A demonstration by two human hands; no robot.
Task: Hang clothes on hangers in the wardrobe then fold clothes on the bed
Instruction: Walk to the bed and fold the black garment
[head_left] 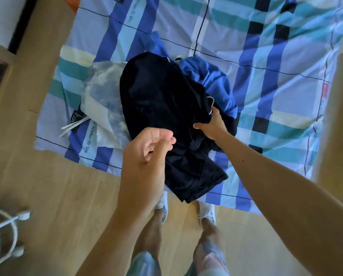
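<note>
Left hand [148,144] hovers loosely curled, holding nothing, over the near edge of the bed [266,56]. Right hand [212,124] grips the dark garment [156,92], heaped by that edge with its hem overhanging. It looks soft, limp and light, probably best lifted at the shoulders. A blue garment [212,80] lies behind.

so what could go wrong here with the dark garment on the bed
The dark garment hangs over the edge of the bed toward the floor; held only by the right hand, it may slide off.
It overlaps the blue garment and the pale garment, so lifting it could drag them along.
The beaded trim beside the right hand's fingers might snag.
</note>
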